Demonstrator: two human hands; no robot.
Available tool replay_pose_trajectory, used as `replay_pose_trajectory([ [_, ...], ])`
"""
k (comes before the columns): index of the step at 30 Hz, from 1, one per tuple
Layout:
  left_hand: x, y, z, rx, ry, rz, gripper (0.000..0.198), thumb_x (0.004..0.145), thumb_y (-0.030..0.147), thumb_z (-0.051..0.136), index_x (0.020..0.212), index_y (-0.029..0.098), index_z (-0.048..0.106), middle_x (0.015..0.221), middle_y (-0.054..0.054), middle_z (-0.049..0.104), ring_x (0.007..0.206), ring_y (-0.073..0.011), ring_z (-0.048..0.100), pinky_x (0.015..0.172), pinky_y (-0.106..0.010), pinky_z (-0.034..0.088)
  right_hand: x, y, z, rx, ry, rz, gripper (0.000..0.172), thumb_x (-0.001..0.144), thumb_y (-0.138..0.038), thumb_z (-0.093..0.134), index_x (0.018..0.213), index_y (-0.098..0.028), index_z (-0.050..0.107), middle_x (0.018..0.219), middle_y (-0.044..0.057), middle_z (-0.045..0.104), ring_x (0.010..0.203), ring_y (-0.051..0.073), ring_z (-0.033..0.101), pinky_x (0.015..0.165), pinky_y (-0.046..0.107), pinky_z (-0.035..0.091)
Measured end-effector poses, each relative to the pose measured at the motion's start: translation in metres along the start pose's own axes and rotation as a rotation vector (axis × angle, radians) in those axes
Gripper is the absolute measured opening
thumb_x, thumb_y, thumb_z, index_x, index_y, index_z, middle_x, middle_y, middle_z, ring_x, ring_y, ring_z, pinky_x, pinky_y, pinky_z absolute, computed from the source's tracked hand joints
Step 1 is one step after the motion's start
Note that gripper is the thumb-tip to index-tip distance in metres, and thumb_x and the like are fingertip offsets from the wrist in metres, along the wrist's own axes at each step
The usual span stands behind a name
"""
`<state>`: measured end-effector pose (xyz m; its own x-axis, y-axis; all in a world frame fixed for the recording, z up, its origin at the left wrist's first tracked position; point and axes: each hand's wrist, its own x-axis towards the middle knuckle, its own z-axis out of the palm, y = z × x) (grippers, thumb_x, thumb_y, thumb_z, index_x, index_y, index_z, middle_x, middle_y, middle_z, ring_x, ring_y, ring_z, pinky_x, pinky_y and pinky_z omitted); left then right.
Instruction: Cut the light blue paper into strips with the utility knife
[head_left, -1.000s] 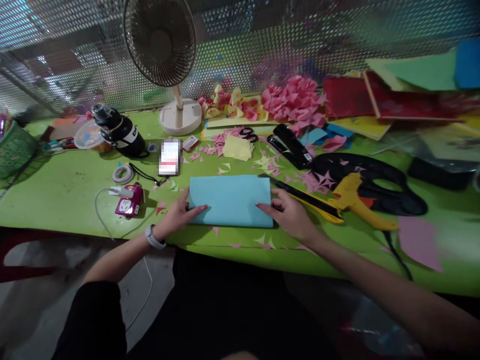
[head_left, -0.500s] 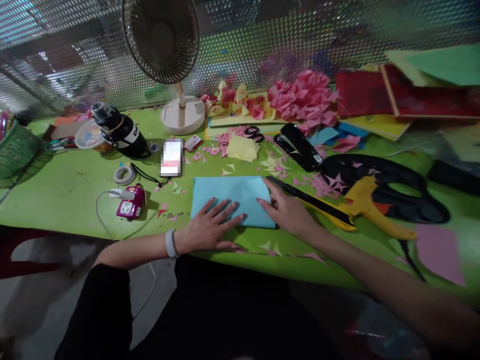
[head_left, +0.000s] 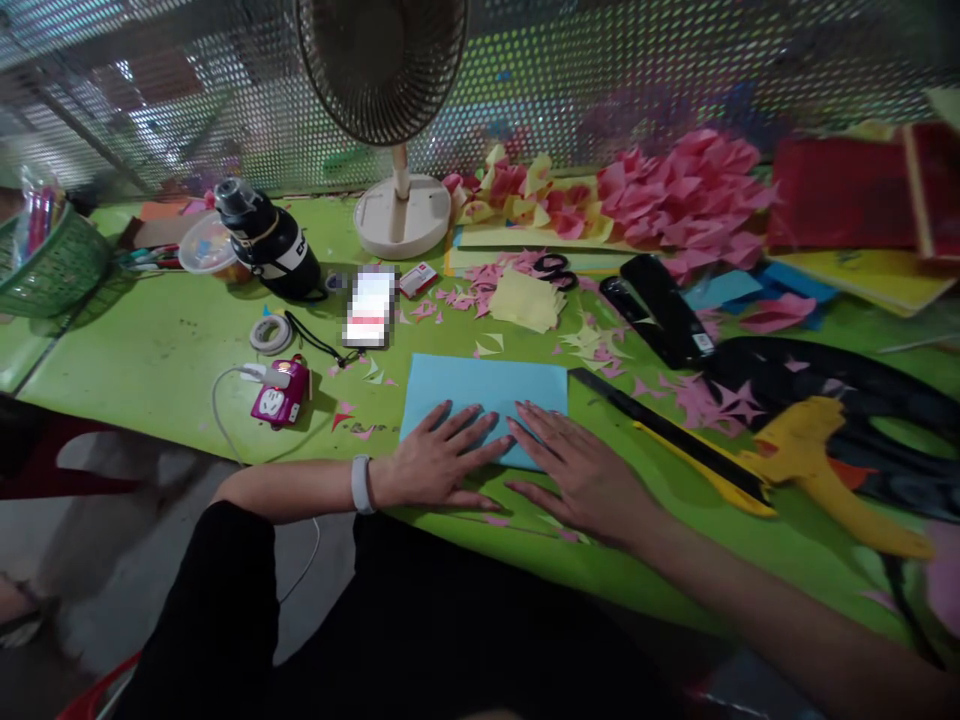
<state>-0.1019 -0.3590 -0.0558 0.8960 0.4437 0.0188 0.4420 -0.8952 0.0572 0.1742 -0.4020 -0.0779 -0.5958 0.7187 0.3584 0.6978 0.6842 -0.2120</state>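
Note:
A blue sheet of paper (head_left: 487, 385) lies on the green table (head_left: 180, 370) in front of me; whether it is folded I cannot tell. My left hand (head_left: 439, 455) rests flat on its lower left part, fingers spread. On the lower right part lies my right hand (head_left: 581, 470), also open with fingers stretched out, its fingertips close to the left hand's. Just right of the paper is a black and yellow utility knife (head_left: 675, 440), and beyond it a yellow glue gun (head_left: 817, 460). Yellow paper pieces (head_left: 527, 300) are stacked behind the blue sheet.
Pink paper petals (head_left: 682, 195), a black stapler (head_left: 664, 310) and scissors (head_left: 555, 270) lie behind. A fan (head_left: 403, 215), a black bottle (head_left: 270, 245), a phone (head_left: 370, 305), a tape roll (head_left: 270, 333) and a purple power adapter (head_left: 281, 392) stand left. Paper scraps are scattered about.
My right hand has gone from the paper's right edge to lying flat on its lower part. The left hand stays on the paper. The whole view has shifted, with things appearing further right.

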Motion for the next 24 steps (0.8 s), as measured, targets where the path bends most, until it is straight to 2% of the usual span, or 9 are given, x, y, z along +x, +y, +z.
replay_pose_trajectory([
  [8,-0.0029,0.0051,-0.0005,-0.031,-0.011,-0.032,0.092,0.101,0.082,0.033,0.171,0.024,0.03,0.177,-0.014,0.03,0.164,-0.0354,0.026,0.134,-0.058,0.015,0.0008,-0.0006,0.0,0.003,0.004,-0.027,0.071,0.108,-0.046,0.055,0.167,-0.011,0.037,0.164,0.024,0.049,0.155,0.037,0.044,0.122,0.057,0.044],
  [16,-0.0044,0.0068,-0.0029,-0.025,0.012,-0.022,0.092,0.102,0.081,0.031,0.171,0.021,0.029,0.176,-0.015,0.032,0.163,-0.0374,0.028,0.133,-0.06,0.017,0.0016,-0.0021,-0.0015,0.005,0.001,-0.034,0.075,0.107,-0.046,0.056,0.168,-0.008,0.034,0.164,0.025,0.048,0.155,0.038,0.044,0.121,0.059,0.045],
  [24,-0.0065,0.0051,-0.0022,-0.062,0.027,-0.024,0.092,0.102,0.079,0.038,0.171,0.02,0.028,0.175,-0.016,0.033,0.164,-0.0372,0.026,0.134,-0.061,0.015,0.0047,-0.0038,-0.0059,0.008,-0.042,-0.005,0.072,0.107,-0.049,0.056,0.165,-0.008,0.042,0.164,0.025,0.047,0.155,0.037,0.044,0.122,0.058,0.045],
])
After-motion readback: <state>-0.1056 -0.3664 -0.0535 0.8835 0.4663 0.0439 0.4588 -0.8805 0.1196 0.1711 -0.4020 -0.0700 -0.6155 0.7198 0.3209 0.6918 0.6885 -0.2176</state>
